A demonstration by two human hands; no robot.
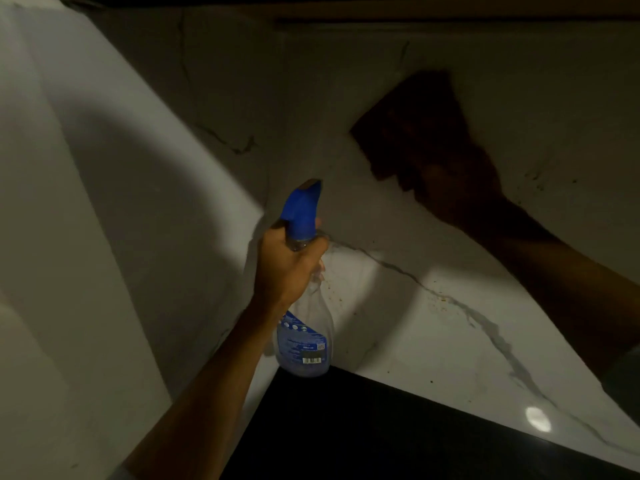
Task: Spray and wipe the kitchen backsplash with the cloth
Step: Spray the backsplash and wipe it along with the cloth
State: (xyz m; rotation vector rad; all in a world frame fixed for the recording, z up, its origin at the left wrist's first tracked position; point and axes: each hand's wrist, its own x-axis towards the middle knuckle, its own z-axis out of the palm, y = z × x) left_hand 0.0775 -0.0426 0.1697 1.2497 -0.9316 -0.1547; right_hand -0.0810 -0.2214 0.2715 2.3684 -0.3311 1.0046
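Note:
My left hand (289,265) grips the neck of a clear spray bottle (306,341) with a blue trigger head, held upright in front of the inner corner of the walls. High on the right, in deep shadow, my right hand (446,188) presses a dark brownish cloth (412,123) flat against the white marble backsplash (433,341). Small brown specks dot the backsplash beside the bottle and along a grey vein lower right.
A black countertop (363,427) fills the bottom centre, meeting the backsplash along a slanted edge. A plain white wall (86,202) stands on the left. A dark cabinet underside (450,8) runs along the top. The scene is dim, with one bright reflection low on the right.

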